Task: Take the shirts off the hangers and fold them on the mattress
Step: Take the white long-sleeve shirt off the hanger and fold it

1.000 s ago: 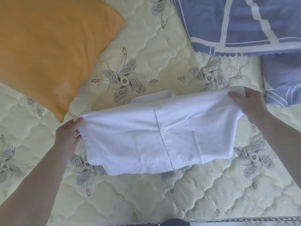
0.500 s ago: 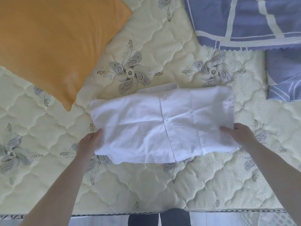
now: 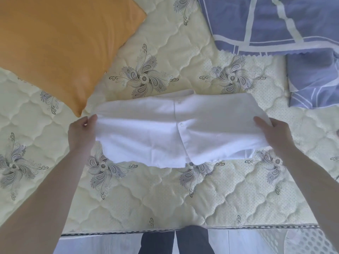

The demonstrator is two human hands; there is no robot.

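A white buttoned shirt [image 3: 146,132], folded into a wide band, lies across the middle of the quilted cream mattress [image 3: 165,198]. My left hand [image 3: 80,132] grips its left edge, thumb on top. At the right edge my right hand [image 3: 275,132] holds the cloth the same way. The near part of the shirt is lifted and hangs in a curve between my hands, while its far part with the collar rests on the mattress. No hanger is in view.
An orange pillow [image 3: 60,44] lies at the far left, its corner close to the shirt. Blue checked bedding [image 3: 275,22] covers the far right, with another blue piece [image 3: 311,81] below it. The mattress edge and floor [image 3: 110,242] run along the bottom.
Both hands slid from the shirt's far corners to its near edge, then took hold of its sides and raised the near part off the mattress.
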